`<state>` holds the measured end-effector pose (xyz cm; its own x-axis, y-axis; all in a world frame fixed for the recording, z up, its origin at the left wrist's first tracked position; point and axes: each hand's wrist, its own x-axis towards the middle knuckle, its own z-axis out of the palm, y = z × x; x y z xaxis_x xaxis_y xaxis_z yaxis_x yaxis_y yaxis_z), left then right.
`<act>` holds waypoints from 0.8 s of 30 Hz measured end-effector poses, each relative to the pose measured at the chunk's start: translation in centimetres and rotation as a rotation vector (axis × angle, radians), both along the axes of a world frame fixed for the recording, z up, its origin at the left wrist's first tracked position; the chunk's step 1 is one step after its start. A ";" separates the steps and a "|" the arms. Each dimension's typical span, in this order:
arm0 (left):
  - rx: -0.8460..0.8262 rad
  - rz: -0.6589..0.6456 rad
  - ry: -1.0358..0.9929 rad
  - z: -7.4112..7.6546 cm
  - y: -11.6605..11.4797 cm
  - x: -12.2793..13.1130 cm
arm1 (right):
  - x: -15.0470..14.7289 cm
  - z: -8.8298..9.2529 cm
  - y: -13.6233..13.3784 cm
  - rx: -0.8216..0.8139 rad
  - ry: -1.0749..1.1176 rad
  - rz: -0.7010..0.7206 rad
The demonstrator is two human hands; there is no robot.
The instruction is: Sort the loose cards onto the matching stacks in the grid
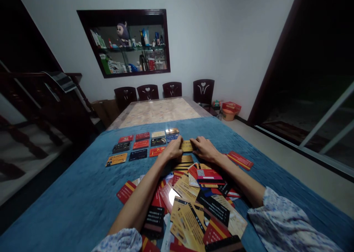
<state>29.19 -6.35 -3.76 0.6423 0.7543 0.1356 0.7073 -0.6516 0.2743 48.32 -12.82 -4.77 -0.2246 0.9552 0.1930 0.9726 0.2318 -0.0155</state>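
Observation:
A gold plastic card (pixel 187 146) lies between my two hands near the middle of the blue cloth. My left hand (pixel 174 148) has its fingers closed on the card's left edge. On its right edge the fingers of my right hand (pixel 204 149) are closed too. Beyond and to the left, cards sit in rows, among them a yellow card (pixel 116 159), a dark blue card (pixel 138 154) and a red card (pixel 156 151), partly beside my left wrist. A loose heap of overlapping cards (pixel 188 219) spreads between and under my forearms.
A single red card (pixel 240 160) lies right of my right forearm. The blue cloth (pixel 69 196) covers the near part of a long table (pixel 163 110). Several dark chairs (pixel 203 91) stand around its far end. A wall shelf (pixel 132 47) holds bottles and a plush toy.

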 end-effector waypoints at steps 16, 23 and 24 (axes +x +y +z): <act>0.017 -0.073 0.119 2.9 1.3 -0.1 | 0.3 4.1 2.2 -0.109 -0.166 0.114; 0.097 -0.118 0.144 4.2 2.7 -0.6 | -0.3 5.7 4.8 -0.152 -0.138 0.157; 0.095 -0.111 0.153 4.4 3.0 -0.7 | -0.4 5.9 5.3 -0.155 -0.136 0.163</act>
